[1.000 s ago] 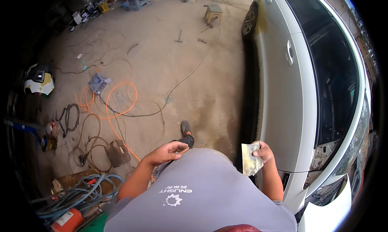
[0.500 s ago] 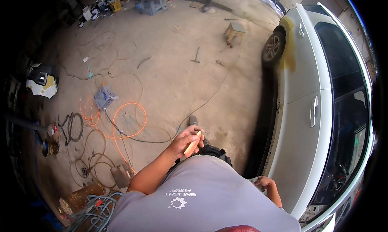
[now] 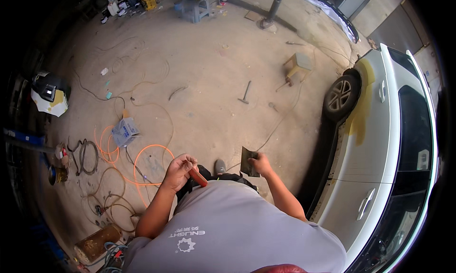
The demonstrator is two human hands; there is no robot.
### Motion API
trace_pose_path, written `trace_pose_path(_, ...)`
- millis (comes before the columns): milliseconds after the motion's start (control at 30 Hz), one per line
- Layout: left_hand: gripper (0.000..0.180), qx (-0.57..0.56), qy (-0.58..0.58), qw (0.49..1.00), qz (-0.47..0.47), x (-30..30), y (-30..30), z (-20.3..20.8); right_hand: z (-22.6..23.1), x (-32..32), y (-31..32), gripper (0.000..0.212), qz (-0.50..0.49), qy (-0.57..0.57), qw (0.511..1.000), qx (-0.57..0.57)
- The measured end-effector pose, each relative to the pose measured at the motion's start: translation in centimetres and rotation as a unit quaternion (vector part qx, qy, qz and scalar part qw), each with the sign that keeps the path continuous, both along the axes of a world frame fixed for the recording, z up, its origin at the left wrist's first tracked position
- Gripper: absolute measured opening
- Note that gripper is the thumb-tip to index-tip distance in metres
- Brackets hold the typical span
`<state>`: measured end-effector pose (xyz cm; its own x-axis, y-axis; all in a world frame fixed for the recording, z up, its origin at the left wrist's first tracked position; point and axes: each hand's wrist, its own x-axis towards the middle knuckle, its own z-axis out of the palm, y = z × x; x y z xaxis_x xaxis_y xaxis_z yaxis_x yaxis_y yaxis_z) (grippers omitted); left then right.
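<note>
In front of my belly, my left hand (image 3: pixel 177 172) is closed on one end of a narrow orange-red sanding block (image 3: pixel 200 179), which slants down toward my shirt. Farther right, my right hand (image 3: pixel 261 164) pinches the right edge of a dark sheet of sandpaper (image 3: pixel 246 161), held up over the floor. The two hands are apart. On my right stands a white car (image 3: pixel 363 159), with a yellowish-brown patch (image 3: pixel 359 123) on its side behind the front wheel (image 3: pixel 341 97). Neither hand touches the car.
An orange hose (image 3: pixel 136 164) and a blue-grey box (image 3: pixel 125 132) lie to the left. A T-shaped tool (image 3: pixel 245 92) and a small stool (image 3: pixel 300 66) are ahead. A rusty cylinder (image 3: pixel 97 243) lies lower left, and a post (image 3: pixel 274 9) rises at the back.
My right hand has come forward from beside the car, bringing the sandpaper into full view. My left hand has moved left and lowered the block's free end. The view has turned.
</note>
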<state>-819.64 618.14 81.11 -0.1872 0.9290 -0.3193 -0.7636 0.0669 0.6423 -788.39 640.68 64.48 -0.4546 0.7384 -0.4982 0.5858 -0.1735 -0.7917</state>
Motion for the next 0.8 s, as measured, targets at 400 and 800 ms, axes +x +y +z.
trace_pose_path(400, 0.015, 0.032, -0.014, 0.980, 0.195, -28.8, 21.6, -7.2, 12.4, -46.7, 18.8, 0.027, 0.165, 0.180, 0.942, -0.230)
trace_pose_path(800, 0.034, -0.011, 0.084, 0.996, 0.037, -54.8, 48.7, -1.5, 16.8, -72.2, 39.4, 0.040, 0.051, 0.253, 0.925, -0.278)
